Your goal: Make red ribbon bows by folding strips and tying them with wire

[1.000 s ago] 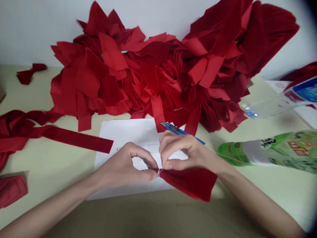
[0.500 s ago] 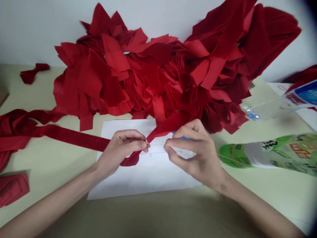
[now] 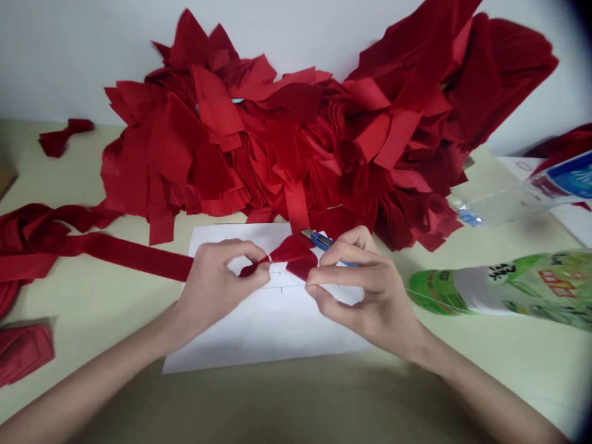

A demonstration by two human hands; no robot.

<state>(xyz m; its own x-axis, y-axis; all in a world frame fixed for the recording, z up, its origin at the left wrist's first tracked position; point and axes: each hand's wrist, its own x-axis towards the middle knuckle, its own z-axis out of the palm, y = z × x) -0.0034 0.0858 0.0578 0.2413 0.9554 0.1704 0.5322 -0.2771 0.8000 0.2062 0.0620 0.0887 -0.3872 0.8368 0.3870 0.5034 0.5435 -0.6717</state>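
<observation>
1. Counter (image 3: 78,185), left edge: long red ribbon (image 3: 139,255), end hidden behind left hand.
2. Left hand (image 3: 213,274): grip pinching the gathered waist of a red strip (image 3: 296,253), over white paper (image 3: 222,345) toward the front edge.
3. Right hand (image 3: 365,283): fingertips pressed together, apparently on thread (image 3: 437,298); unconfirmed.
4. Right edge: green bottle (image 3: 522,285).
5. Judged step: binding the waist. Next move calls for even tension, left grip firm.

Green-patterned bottle (image 3: 504,285) at the right, clear bottle (image 3: 520,196) with blue label beyond it, pale wall (image 3: 69,55)

Cloth (image 3: 300,254) over paper (image 3: 277,327), pile (image 3: 287,148) behind
</observation>
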